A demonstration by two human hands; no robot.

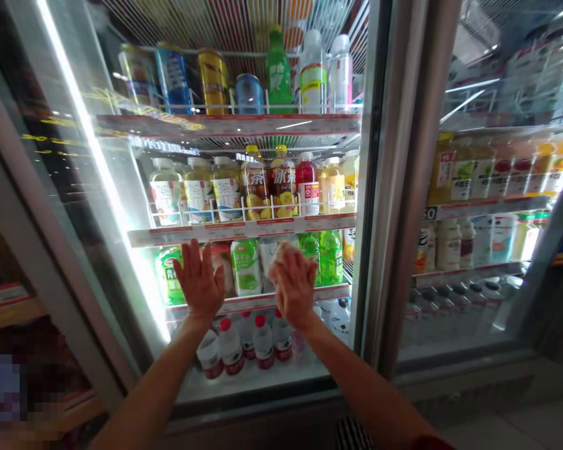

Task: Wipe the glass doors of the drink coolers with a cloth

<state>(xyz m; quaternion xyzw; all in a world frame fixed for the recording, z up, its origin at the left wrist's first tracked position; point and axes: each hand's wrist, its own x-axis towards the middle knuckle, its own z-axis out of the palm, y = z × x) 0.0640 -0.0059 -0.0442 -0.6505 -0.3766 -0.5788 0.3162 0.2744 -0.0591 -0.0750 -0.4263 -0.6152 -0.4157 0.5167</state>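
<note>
Behind the glass door [378, 156], on the top shelf [229, 125]: cans [213, 81] to the left, bottles [279, 75] to the right. In front: left hand [201, 284], and to its right, right hand [296, 287] with a cloth [284, 250].

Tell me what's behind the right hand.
On the shelf behind, part of a pale container shows just left of the right hand and its cloth, with green bottles to the right. Whatever sits directly behind the hand is covered.

A long, bright white strip light [97, 150] runs down the left edge of the big grey metal fridge [403, 187]. Past that edge are light brown wooden shelves [9, 317]. A grey tiled floor [530, 427] shows past the bottom right corner.
</note>
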